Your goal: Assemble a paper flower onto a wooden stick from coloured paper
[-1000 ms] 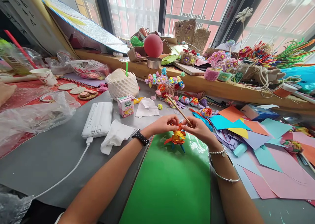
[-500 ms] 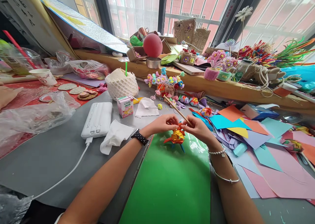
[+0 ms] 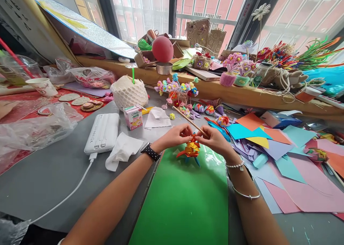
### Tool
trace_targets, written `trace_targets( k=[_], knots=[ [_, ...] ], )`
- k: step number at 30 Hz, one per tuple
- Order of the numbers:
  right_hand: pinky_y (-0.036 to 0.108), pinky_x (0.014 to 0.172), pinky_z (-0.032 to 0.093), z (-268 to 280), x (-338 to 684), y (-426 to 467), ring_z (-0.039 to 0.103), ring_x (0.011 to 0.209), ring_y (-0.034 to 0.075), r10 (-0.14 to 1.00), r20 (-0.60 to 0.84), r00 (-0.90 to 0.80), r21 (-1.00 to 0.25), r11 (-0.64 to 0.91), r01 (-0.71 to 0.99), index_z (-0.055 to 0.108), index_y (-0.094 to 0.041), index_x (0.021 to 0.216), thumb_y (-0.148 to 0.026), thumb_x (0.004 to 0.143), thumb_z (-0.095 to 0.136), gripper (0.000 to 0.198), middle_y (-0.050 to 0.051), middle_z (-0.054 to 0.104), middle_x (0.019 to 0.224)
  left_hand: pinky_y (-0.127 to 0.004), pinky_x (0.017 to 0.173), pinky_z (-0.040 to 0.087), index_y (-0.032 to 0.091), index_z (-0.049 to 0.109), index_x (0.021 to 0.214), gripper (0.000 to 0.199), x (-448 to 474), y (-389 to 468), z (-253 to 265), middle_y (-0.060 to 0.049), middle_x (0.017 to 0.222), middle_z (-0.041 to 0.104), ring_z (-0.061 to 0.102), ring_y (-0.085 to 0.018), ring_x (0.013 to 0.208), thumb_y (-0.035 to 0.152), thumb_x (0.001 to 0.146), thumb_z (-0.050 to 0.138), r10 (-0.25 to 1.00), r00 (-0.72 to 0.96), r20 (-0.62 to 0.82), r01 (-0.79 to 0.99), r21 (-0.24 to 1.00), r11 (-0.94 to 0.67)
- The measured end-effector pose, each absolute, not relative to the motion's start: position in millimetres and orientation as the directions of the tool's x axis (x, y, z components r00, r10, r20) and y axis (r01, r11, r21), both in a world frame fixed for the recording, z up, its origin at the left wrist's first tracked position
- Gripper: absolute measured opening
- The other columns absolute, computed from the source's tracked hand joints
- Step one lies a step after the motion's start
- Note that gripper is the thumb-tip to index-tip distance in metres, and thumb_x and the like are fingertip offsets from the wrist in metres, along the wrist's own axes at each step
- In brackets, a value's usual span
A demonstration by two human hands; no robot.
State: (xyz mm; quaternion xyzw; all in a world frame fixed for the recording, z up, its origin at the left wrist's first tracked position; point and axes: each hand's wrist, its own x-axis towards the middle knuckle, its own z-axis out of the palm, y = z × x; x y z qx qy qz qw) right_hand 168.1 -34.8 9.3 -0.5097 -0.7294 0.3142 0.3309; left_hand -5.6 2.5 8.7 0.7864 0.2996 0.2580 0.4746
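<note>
An orange, yellow and blue folded-paper flower [image 3: 192,150] is held just over the far part of a green mat [image 3: 185,202]. My left hand [image 3: 180,134] pinches its top edge from the left, fingers closed. From the other side my right hand [image 3: 213,139] is closed, its thumb and fingertip at the same orange tip. A thin wooden stick [image 3: 185,117] runs through the right hand's grip and slants up to the left. The exact spot where the fingertips meet the paper is partly hidden.
Coloured paper sheets [image 3: 292,180] spread to the right. On the left lie a white power bank [image 3: 103,132] with a cable, crumpled tissue [image 3: 123,150] and a small drink carton [image 3: 133,118]. Behind stand a coconut [image 3: 129,92] and a basket of small flowers [image 3: 178,90].
The view has shifted slightly, so the whole scene sits a little further left. Both hands keep their hold at the top of the paper flower, with only small finger movement.
</note>
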Motion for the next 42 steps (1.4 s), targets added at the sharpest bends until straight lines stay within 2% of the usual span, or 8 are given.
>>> trace_targets(
  k=[16,24,29,37,42],
  knots=[
    [0.019,0.043,0.023,10.0,167.8,-35.2,0.029,0.049,0.007,0.952,0.19,-0.239,-0.738,0.299,0.605,0.041,-0.017,0.062,-0.024,0.071,0.052,0.016,-0.005,0.038,0.054,-0.023,0.065,0.045,0.012,0.055,0.079,0.017,-7.7,3.6,9.3,-0.004,0.076,0.06,0.056,-0.012,0.071,0.027,0.075,0.05,0.713,0.676,0.186,0.289,0.823,-0.489],
    [0.019,0.042,0.021,15.2,166.6,-38.4,0.028,0.047,0.006,0.95,0.222,-0.221,-0.649,0.314,0.693,0.046,-0.016,0.062,-0.023,0.07,0.054,0.013,-0.006,0.036,0.051,-0.024,0.067,0.045,0.01,0.059,0.077,0.015,-5.1,3.7,3.9,-0.006,0.077,0.062,0.057,-0.013,0.071,0.023,0.074,0.051,0.717,0.636,0.286,0.34,0.731,-0.592],
    [0.019,0.041,0.021,17.0,167.7,-38.4,0.027,0.045,0.006,0.945,0.216,-0.246,-0.659,0.327,0.678,0.052,-0.015,0.069,-0.023,0.071,0.053,0.008,-0.005,0.039,0.051,-0.024,0.066,0.045,0.011,0.059,0.077,0.015,-5.0,3.0,5.4,-0.006,0.076,0.063,0.058,-0.013,0.07,0.023,0.074,0.051,0.712,0.639,0.291,0.328,0.734,-0.595],
    [0.019,0.041,0.02,17.1,166.8,-38.7,0.026,0.046,0.006,0.944,0.217,-0.249,-0.673,0.329,0.662,0.051,-0.016,0.066,-0.022,0.071,0.054,0.009,-0.006,0.037,0.05,-0.024,0.068,0.044,0.011,0.058,0.078,0.015,-5.0,2.1,7.3,-0.005,0.075,0.062,0.057,-0.013,0.07,0.023,0.073,0.05,0.703,0.66,0.265,0.325,0.743,-0.585],
    [0.019,0.042,0.019,18.2,167.0,-40.0,0.024,0.046,0.006,0.932,0.246,-0.264,-0.677,0.361,0.641,0.047,-0.016,0.063,-0.023,0.072,0.053,0.013,-0.007,0.031,0.049,-0.022,0.062,0.043,0.012,0.055,0.08,0.022,-6.3,3.8,10.3,-0.004,0.077,0.059,0.055,-0.012,0.07,0.032,0.072,0.052,0.716,0.693,0.09,0.305,0.863,-0.403]
  ],
)
